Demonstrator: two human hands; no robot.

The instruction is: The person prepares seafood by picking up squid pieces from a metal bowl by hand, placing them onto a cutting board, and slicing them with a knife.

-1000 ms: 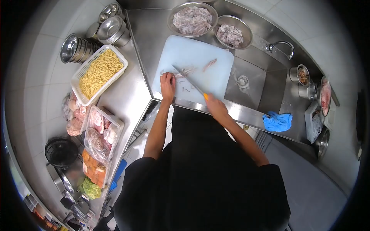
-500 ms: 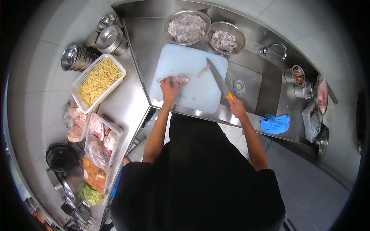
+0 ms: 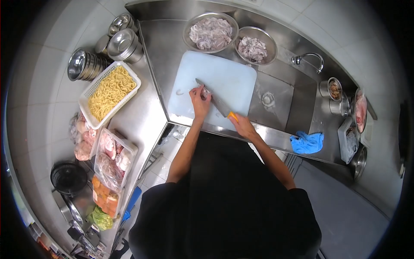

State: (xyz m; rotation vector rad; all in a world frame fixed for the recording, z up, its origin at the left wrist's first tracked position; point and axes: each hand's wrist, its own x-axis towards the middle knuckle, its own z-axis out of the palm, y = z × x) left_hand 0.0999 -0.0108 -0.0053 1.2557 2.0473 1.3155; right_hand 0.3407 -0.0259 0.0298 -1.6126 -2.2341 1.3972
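On the pale blue cutting board (image 3: 228, 73) my left hand (image 3: 200, 100) has its fingers closed on a small clump of pinkish-grey seafood (image 3: 205, 92). My right hand (image 3: 242, 125) grips the orange handle of a large knife (image 3: 221, 105). The blade points up and left, with its tip beside my left fingertips and its flat near the clump. A small scrap (image 3: 179, 92) lies left of my left hand. Behind the board stand a larger steel bowl (image 3: 186, 39) and a smaller steel bowl (image 3: 272, 49), both holding sliced pale pieces.
A sink (image 3: 280, 97) with a faucet (image 3: 311, 58) is to the right, a blue cloth (image 3: 307, 142) on its front edge. Leftward are a noodle basket (image 3: 88, 108), stacked steel bowls (image 3: 125, 43) and a meat tray (image 3: 129, 159). Small containers (image 3: 334, 88) stand far right.
The knife has swung from the board's right side back to my left hand. My left hand has moved slightly right with the clump, and the loose strip on the board's right is gone from there.
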